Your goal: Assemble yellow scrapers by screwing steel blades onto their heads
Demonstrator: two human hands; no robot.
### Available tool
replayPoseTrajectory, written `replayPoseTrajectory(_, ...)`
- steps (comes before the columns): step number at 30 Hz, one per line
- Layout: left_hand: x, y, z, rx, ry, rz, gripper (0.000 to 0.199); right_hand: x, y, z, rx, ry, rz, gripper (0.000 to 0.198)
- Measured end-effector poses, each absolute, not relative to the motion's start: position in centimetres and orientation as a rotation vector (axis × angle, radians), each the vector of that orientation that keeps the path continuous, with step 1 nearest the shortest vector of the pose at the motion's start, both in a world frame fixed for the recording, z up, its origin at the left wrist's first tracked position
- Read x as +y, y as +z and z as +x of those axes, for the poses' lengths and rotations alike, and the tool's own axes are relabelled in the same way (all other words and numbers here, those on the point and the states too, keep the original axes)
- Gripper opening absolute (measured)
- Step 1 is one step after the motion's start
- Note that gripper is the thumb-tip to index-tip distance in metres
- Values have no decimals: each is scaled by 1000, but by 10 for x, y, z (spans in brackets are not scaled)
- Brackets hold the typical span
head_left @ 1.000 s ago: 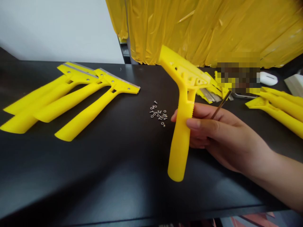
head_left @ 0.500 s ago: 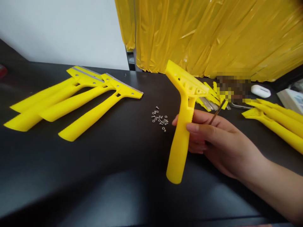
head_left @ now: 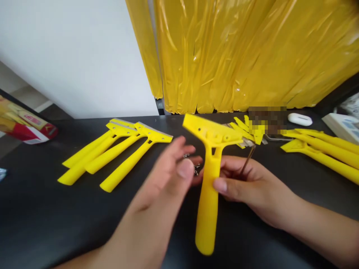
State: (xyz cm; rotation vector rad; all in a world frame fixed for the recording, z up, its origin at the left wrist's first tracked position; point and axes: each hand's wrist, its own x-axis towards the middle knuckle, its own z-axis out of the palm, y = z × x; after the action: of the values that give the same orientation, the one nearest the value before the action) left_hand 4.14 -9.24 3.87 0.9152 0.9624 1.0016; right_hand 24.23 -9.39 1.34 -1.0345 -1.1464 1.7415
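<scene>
Upright in my right hand (head_left: 246, 183) is a yellow plastic scraper handle (head_left: 209, 190); no blade shows on its wide head. Thumb and fingers grip its neck, and a thin metal rod (head_left: 248, 161), perhaps a screwdriver, also lies in that hand. My left hand (head_left: 174, 179), slightly blurred, is open beside the handle, fingers spread and nothing visible in it. Small screws and nuts (head_left: 196, 170) on the dark table (head_left: 84, 220) are partly hidden behind its fingers.
Several yellow scrapers with blades (head_left: 126, 157) lie at left. More yellow handles (head_left: 331, 153) lie at right, with small yellow parts (head_left: 244, 129) and a white case (head_left: 300, 119) behind. A red-and-yellow package (head_left: 26, 121) stands far left. Yellow plastic sheeting (head_left: 224, 56) hangs behind.
My left hand has come in from below, open, beside the handle. The right hand keeps its grip. The view has tilted up and shifted left, bringing in the package.
</scene>
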Motion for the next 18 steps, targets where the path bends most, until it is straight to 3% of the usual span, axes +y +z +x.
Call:
replayPoseTrajectory(4, -101, 36, 51, 886, 839, 798, 43, -101, 19, 238, -1463, 1755, -1126, 33)
replayPoseTrajectory(7, -97, 33, 51, 973, 835, 725, 40, -101, 23, 242, -1733, 1598, -1167, 37)
replayPoseTrajectory(9, -89, 32, 50, 1017, 886, 746, 34, -94, 24, 253, -1944, 1299, -1266, 41)
replayPoseTrajectory(12, -74, 30, 46, 996, 944, 793, 28, -75, 17, 281, -2087, 536, -1610, 38)
replayPoseTrajectory(14, -67, 28, 41, 971, 919, 799, 33, -62, 6, 303, -2036, 65, -1798, 48)
replayPoseTrajectory(16, -63, 25, 37, 950, 854, 817, 41, -53, -8, 319, -2062, -222, -1938, 57)
replayPoseTrajectory(18, -62, 21, 33, 921, 780, 847, 48, -51, -18, 327, -2140, -315, -1991, 63)
